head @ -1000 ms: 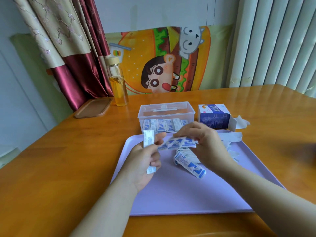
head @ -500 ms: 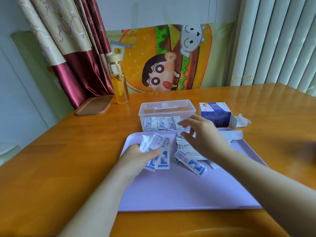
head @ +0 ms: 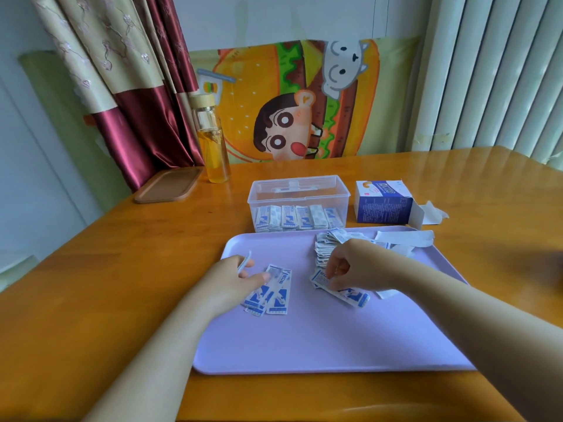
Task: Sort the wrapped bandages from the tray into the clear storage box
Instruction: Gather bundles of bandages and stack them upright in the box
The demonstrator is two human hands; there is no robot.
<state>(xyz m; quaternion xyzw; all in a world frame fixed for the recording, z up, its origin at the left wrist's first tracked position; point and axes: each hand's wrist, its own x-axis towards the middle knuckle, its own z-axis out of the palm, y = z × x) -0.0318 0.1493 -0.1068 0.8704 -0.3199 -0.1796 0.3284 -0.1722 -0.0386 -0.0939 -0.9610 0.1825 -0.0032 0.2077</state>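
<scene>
So, leftmost bit first: my left hand [head: 231, 280] is down on the lavender tray [head: 320, 345], fingers curled around one wrapped bandage that pokes up white past my knuckles [head: 244, 263]. My thumb tip sits right at the edge of a small fan of bandages [head: 271, 292] lying flat on the tray. Those loose ones aren't sorted yet.

Moving right, my right hand [head: 356, 266] is pinching at a bandage [head: 345, 292] from the little cluster lying flat under it. Thumb and fingertips are closed together on the wrapper, though I can't tell if it's properly lifted or just touching. Just behind that hand is the messy pile of bandages [head: 327, 245] near the tray's far edge, and that's the bulk of what's left.

Behind the tray, the clear storage box [head: 298, 193] already has a neat row of bandages [head: 295, 217] standing against its front wall, with room behind them.

Further right sit the blue carton [head: 384, 202], opened, and some torn paper strips [head: 405, 239] at the tray's corner.

I'd say I'm maybe a third done, plenty to go.
</scene>
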